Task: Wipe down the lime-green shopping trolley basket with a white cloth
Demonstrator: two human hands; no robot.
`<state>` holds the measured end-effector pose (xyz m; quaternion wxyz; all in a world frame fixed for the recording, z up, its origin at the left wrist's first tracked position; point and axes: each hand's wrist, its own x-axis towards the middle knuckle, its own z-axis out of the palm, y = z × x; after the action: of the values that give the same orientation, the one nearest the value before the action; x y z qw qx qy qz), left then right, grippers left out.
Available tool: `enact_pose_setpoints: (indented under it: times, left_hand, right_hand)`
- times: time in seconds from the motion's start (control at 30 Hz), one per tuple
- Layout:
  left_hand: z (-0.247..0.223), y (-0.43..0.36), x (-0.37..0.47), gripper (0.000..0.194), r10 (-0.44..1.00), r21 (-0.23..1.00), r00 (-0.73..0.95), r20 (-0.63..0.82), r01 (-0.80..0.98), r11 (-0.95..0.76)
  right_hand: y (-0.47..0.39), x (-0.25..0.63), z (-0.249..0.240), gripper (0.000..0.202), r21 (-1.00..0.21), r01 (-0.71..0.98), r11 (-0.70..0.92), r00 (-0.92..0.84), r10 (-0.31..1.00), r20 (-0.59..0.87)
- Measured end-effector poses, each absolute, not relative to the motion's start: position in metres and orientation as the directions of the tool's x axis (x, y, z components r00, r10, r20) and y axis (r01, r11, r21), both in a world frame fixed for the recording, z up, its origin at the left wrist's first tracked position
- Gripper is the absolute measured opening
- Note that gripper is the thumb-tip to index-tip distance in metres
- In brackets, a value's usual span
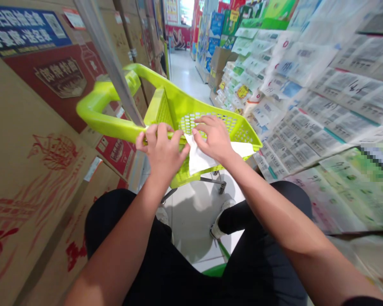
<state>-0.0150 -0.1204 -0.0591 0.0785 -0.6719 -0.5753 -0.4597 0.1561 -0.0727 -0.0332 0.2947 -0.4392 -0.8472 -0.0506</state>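
A yellow-green plastic shopping cart (198, 104) stands in front of me, its handle to the left and its perforated basket to the right. My left hand (164, 146) curls its fingers over the near rim, close to the foot of a grey metal pole (115, 59). On the same rim, further right, my right hand (213, 138) holds a thin white cloth (199, 159) draped over the edge. The cloth hangs down outside the basket and spreads right beneath my wrist. Part of it is hidden under my palm.
Stacked cardboard cartons (25, 123) line the left side. Packs in clear plastic wrap (293, 140) pile up along the right. A tiled aisle (185, 70) runs ahead between shelves. Below, between my legs, part of a green object (215, 270) shows.
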Motion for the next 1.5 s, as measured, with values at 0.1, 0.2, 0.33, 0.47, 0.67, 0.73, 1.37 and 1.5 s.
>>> enact_pose_setpoints:
  times: [0.1, 0.2, 0.33, 0.47, 0.67, 0.73, 1.37, 1.5]
  left_hand:
    - [-0.053, -0.118, -0.031, 0.025, 0.702, 0.347, 0.009, 0.712, 0.865, -0.363]
    - [-0.050, -0.114, -0.039, 0.025, 0.704, 0.325, 0.036, 0.709, 0.870, -0.372]
    - [-0.050, -0.113, -0.035, 0.023, 0.704, 0.327, 0.023, 0.709, 0.875, -0.358]
    - [-0.051, -0.115, -0.029, 0.026, 0.694, 0.333, 0.019, 0.719, 0.868, -0.368]
    - [-0.053, -0.113, -0.024, 0.034, 0.700, 0.319, 0.063, 0.712, 0.858, -0.403]
    - [-0.055, -0.112, -0.022, 0.037, 0.711, 0.330, 0.076, 0.699, 0.847, -0.416]
    - [-0.062, -0.114, -0.009, 0.028, 0.694, 0.232, 0.174, 0.699, 0.862, -0.450]
    - [-0.065, -0.112, -0.027, 0.032, 0.695, 0.267, 0.154, 0.702, 0.848, -0.458]
  right_hand:
    - [-0.060, 0.190, -0.038, 0.059, -0.138, 0.838, 0.528, -0.466, 0.824, 0.323]
    - [-0.065, 0.217, -0.056, 0.065, -0.090, 0.892, 0.442, -0.409, 0.877, 0.250]
    - [-0.094, 0.229, -0.091, 0.058, -0.082, 0.909, 0.408, -0.320, 0.813, 0.487]
    - [-0.118, 0.224, -0.105, 0.067, -0.118, 0.928, 0.353, -0.215, 0.766, 0.606]
    - [-0.092, 0.219, -0.064, 0.057, -0.151, 0.898, 0.413, -0.234, 0.740, 0.631]
    - [-0.079, 0.211, -0.057, 0.064, -0.158, 0.911, 0.381, -0.244, 0.807, 0.538]
    - [-0.063, 0.158, -0.059, 0.071, -0.172, 0.935, 0.309, -0.205, 0.870, 0.448]
    - [-0.066, 0.163, -0.061, 0.068, -0.136, 0.908, 0.397, -0.302, 0.843, 0.446]
